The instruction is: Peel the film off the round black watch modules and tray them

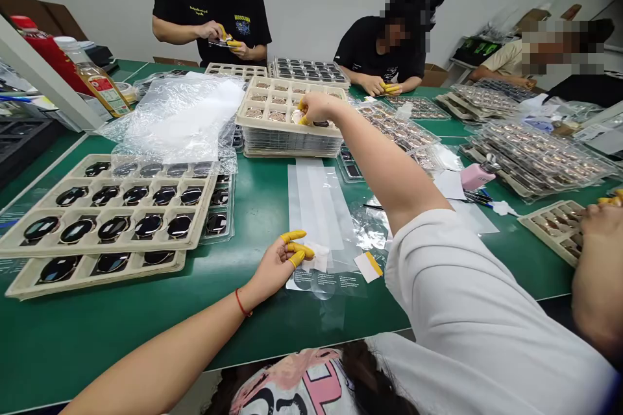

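Note:
My left hand [280, 264] wears yellow finger cots and rests low over the table, thumb and a finger pinched on a small white wipe [318, 259]. Under it lie clear film strips [324, 207] with printed text at the near end. My right hand [318, 109], also in finger cots, reaches far forward into the top cream tray [287, 126] of a stack. Its fingertips close at a pale round watch part [296, 116] in a front compartment; the fingers partly hide it. Other compartments hold round metallic-looking parts.
To the left, cream trays [117, 243] hold round black watch screens. Plastic bags and white sheets [185, 110] lie behind them. A white card with a yellow edge [368, 266] and a pink bottle [477, 175] are on the right. Co-workers [211, 13] sit across the table; another person's arm [601, 259] is at right.

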The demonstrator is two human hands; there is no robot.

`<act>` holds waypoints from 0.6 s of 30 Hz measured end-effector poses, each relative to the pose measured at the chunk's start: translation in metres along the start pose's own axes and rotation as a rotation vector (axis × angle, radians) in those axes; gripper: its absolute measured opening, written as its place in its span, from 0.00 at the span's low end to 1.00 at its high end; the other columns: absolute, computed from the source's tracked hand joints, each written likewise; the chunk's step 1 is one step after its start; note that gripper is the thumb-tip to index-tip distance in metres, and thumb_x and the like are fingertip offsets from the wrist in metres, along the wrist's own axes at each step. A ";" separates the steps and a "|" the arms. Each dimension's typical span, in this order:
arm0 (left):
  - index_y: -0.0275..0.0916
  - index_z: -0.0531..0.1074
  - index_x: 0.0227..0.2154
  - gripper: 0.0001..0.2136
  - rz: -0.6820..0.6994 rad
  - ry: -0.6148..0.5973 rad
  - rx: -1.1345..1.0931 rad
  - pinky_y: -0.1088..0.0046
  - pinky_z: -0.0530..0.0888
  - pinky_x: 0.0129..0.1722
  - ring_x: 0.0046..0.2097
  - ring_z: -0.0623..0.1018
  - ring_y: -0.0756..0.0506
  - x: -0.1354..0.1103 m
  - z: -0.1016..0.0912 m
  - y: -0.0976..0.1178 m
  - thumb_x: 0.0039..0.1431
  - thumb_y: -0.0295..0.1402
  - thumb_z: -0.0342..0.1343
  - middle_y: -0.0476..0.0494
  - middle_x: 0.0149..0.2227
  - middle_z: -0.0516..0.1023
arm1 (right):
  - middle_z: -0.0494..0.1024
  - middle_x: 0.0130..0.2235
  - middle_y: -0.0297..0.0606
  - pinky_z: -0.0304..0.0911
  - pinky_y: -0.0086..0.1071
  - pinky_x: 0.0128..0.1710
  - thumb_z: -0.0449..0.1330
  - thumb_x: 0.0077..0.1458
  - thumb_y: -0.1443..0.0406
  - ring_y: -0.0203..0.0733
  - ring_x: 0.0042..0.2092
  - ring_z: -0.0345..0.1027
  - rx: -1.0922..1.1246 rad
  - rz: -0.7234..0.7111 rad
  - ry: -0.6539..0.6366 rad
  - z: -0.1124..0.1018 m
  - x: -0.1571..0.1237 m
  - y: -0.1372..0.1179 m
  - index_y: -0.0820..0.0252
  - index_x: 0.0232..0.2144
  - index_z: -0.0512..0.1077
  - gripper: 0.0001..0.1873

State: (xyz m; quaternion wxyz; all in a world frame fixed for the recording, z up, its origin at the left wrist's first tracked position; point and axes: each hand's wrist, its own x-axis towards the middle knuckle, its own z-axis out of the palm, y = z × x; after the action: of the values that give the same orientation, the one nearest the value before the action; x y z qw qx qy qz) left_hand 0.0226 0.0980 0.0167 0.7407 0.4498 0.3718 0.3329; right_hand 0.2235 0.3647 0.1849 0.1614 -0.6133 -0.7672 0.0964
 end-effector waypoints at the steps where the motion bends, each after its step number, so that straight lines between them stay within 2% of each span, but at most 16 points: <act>1: 0.37 0.67 0.48 0.25 0.002 -0.001 -0.002 0.65 0.74 0.47 0.41 0.81 0.44 0.000 0.000 0.000 0.50 0.40 0.66 0.43 0.34 0.81 | 0.70 0.26 0.38 0.62 0.43 0.43 0.69 0.38 0.76 0.45 0.38 0.66 -0.024 0.064 -0.024 -0.004 -0.004 -0.004 0.62 0.21 0.71 0.11; 3: 0.36 0.67 0.47 0.25 0.006 0.001 -0.014 0.65 0.74 0.46 0.41 0.81 0.44 -0.001 0.001 0.000 0.49 0.40 0.67 0.43 0.33 0.81 | 0.70 0.28 0.38 0.63 0.42 0.42 0.67 0.43 0.75 0.43 0.37 0.65 -0.013 0.109 0.030 -0.009 -0.025 -0.015 0.63 0.24 0.72 0.07; 6: 0.35 0.64 0.50 0.28 0.029 -0.003 -0.036 0.67 0.74 0.44 0.38 0.81 0.45 -0.003 0.000 0.002 0.50 0.42 0.66 0.46 0.30 0.79 | 0.73 0.33 0.39 0.64 0.39 0.43 0.63 0.49 0.72 0.42 0.38 0.67 0.155 -0.091 0.194 0.004 -0.091 -0.033 0.63 0.31 0.74 0.04; 9: 0.37 0.52 0.59 0.36 0.093 -0.043 -0.056 0.68 0.74 0.42 0.34 0.80 0.48 -0.004 -0.001 0.002 0.53 0.43 0.64 0.51 0.28 0.78 | 0.75 0.37 0.40 0.65 0.38 0.47 0.60 0.54 0.68 0.42 0.43 0.68 0.276 -0.325 0.067 0.048 -0.177 -0.045 0.60 0.34 0.76 0.05; 12: 0.38 0.53 0.58 0.37 0.095 -0.128 -0.059 0.68 0.76 0.42 0.36 0.80 0.48 -0.003 -0.001 -0.001 0.50 0.40 0.66 0.48 0.35 0.77 | 0.73 0.42 0.43 0.69 0.37 0.45 0.54 0.56 0.71 0.41 0.44 0.68 0.364 -0.367 -0.115 0.097 -0.250 -0.047 0.58 0.38 0.76 0.12; 15: 0.40 0.58 0.56 0.32 0.097 -0.123 0.009 0.70 0.77 0.43 0.40 0.79 0.49 -0.003 0.001 -0.006 0.51 0.37 0.66 0.41 0.49 0.74 | 0.73 0.45 0.43 0.68 0.39 0.48 0.52 0.54 0.74 0.42 0.47 0.68 0.475 -0.329 -0.126 0.123 -0.284 -0.039 0.58 0.40 0.75 0.15; 18: 0.41 0.61 0.57 0.30 0.164 -0.141 0.136 0.70 0.75 0.48 0.49 0.76 0.46 -0.004 0.001 -0.012 0.52 0.33 0.65 0.40 0.53 0.71 | 0.72 0.42 0.41 0.68 0.39 0.47 0.54 0.57 0.70 0.40 0.44 0.68 0.570 -0.198 -0.072 0.125 -0.287 -0.030 0.59 0.42 0.73 0.11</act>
State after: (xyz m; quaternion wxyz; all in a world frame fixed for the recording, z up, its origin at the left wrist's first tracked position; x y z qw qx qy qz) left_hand 0.0236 0.0896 0.0076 0.7031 0.5501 0.3025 0.3338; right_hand 0.2069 0.0853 0.0419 0.3084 -0.4618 -0.7705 0.3131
